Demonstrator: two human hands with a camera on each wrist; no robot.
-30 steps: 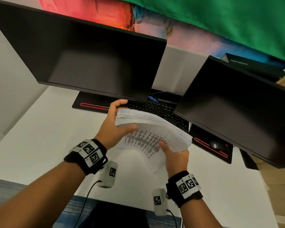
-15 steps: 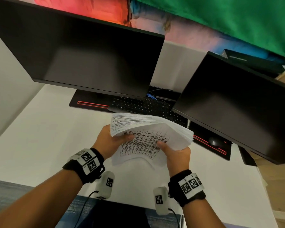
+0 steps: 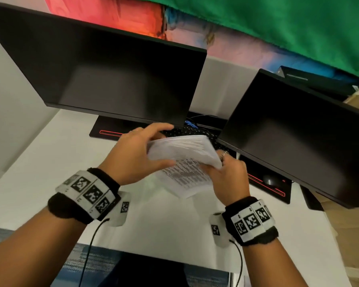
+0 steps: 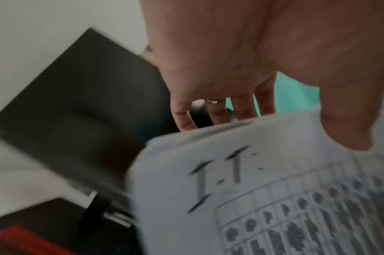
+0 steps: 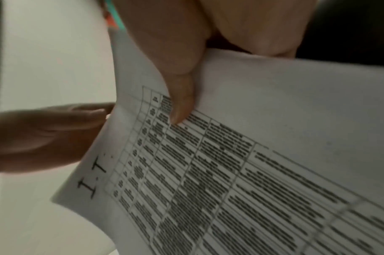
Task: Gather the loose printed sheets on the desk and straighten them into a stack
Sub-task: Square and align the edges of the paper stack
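Both hands grasp the stack of printed sheets (image 3: 182,156) above the white table (image 3: 50,162): left hand (image 3: 133,154) clamps its left edge, right hand (image 3: 230,179) pinches the near-right corner, close before the keyboard (image 3: 187,132).

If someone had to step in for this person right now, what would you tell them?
Left hand: grips the left end of the printed sheets, thumb on the printed face.
Right hand: pinches the right end, thumb on the printed table.
Sheets: all in one bundle, held in the air above the desk, in front of the keyboard.
Done: gathering; no loose sheet shows on the desk.
Left: edges look uneven; square them and set the stack down.
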